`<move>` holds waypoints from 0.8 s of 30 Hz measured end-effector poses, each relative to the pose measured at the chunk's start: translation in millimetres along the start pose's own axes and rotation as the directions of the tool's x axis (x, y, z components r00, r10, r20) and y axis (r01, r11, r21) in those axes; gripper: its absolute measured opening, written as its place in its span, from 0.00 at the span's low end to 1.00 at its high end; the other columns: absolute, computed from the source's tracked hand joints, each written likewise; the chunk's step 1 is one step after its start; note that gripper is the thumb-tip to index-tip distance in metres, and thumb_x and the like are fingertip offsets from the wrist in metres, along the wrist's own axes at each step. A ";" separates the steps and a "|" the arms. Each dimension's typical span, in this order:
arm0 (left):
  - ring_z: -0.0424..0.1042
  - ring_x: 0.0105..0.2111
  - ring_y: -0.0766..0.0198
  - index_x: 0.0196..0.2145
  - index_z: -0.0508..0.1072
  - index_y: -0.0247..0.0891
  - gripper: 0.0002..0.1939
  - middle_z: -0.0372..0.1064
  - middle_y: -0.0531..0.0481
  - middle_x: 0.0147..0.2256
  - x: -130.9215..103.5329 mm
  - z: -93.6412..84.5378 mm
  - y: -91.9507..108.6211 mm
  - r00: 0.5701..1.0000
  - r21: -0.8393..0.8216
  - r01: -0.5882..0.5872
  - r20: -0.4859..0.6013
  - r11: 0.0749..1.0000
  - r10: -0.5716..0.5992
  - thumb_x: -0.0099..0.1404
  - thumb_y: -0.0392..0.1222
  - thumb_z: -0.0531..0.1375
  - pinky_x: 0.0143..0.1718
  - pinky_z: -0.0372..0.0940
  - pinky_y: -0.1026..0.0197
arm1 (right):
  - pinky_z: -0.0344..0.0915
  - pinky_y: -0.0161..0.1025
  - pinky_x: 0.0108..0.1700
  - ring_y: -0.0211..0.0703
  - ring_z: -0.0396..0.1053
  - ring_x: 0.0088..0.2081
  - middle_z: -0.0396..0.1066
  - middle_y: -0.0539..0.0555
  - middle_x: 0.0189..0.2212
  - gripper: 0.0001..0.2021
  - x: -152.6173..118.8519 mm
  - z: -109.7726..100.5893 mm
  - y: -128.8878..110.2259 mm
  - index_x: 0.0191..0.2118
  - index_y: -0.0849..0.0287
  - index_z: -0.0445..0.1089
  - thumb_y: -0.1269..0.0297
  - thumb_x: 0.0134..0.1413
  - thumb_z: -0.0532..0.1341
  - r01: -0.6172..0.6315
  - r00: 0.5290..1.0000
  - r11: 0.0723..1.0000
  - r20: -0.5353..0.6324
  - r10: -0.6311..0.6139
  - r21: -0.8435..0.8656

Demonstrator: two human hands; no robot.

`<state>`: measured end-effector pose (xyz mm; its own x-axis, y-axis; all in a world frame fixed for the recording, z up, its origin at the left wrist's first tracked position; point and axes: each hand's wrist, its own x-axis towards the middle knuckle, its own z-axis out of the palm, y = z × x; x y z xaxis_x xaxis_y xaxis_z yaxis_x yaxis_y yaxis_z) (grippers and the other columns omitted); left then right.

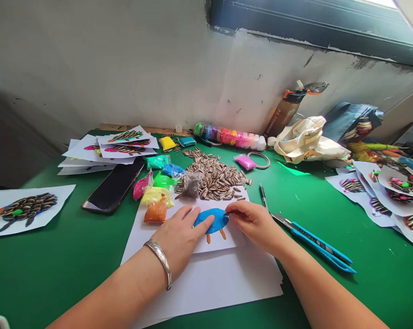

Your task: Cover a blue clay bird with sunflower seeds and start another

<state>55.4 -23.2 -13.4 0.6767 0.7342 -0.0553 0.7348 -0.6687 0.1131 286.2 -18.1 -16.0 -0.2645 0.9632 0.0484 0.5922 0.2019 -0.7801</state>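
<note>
A blue oval clay shape [219, 217] with two small orange-brown clay legs [222, 234] lies flat on white paper [227, 269]. My left hand [180, 235], a silver bangle at its wrist, rests with fingers spread over the left part of the shape. At the right end of the clay, my right hand [252, 224] pinches a dark sunflower seed [227, 214]. The seed's tip meets the blue edge; whether it is pressed in I cannot tell. Just beyond the paper spreads a heap of striped sunflower seeds [216, 176].
Bagged clay, including an orange pack [155, 211], sits left of the seeds. A phone [113, 187] and stacked seed pictures [106, 148] lie farther left. On the right are a pen [263, 195], a blue utility knife [319, 244], tape [261, 160] and a bottle [283, 112].
</note>
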 end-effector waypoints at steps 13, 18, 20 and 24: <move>0.59 0.54 0.51 0.60 0.57 0.39 0.36 0.63 0.42 0.53 0.5 -15.8 -4.3 0.992 -0.085 0.032 0.124 0.996 -0.022 0.53 0.22 0.50 0.49 0.65 0.51 | 0.65 0.35 0.37 0.39 0.69 0.36 0.73 0.50 0.34 0.11 0.0 0.0 -1.0 0.39 0.56 0.71 0.73 0.54 0.53 -0.001 1.000 1.000 0.011 0.001 0.000; 0.61 0.54 0.50 0.52 0.67 0.35 0.29 0.65 0.40 0.51 2.0 -21.8 -9.7 0.987 -0.048 -0.001 0.162 0.999 0.009 0.52 0.22 0.51 0.52 0.63 0.50 | 0.64 0.35 0.36 0.39 0.69 0.34 0.73 0.50 0.33 0.11 -0.3 -0.3 -1.2 0.38 0.55 0.71 0.73 0.54 0.54 0.003 1.000 1.000 0.019 -0.003 -0.025; 0.60 0.54 0.49 0.52 0.68 0.34 0.29 0.65 0.39 0.51 2.3 -21.1 -9.1 0.986 -0.035 -0.004 0.166 0.999 0.010 0.52 0.22 0.52 0.52 0.63 0.50 | 0.64 0.35 0.36 0.39 0.68 0.34 0.73 0.50 0.33 0.11 -0.2 -0.1 -0.9 0.38 0.55 0.71 0.73 0.54 0.54 0.012 1.000 0.999 0.017 -0.011 -0.036; 0.61 0.53 0.51 0.53 0.66 0.36 0.30 0.65 0.41 0.51 0.6 -18.4 -8.1 0.992 -0.046 -0.006 0.129 0.999 0.012 0.52 0.22 0.52 0.52 0.63 0.51 | 0.65 0.35 0.36 0.40 0.69 0.35 0.73 0.50 0.33 0.11 0.1 0.3 -0.1 0.38 0.55 0.72 0.72 0.54 0.54 0.015 1.000 0.999 0.016 -0.015 -0.037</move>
<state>49.1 -15.2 3.8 0.6855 0.7051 -0.1815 0.7280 -0.6668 0.1594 285.9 -18.0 -16.1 -0.2851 0.9572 0.0500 0.6162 0.2230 -0.7554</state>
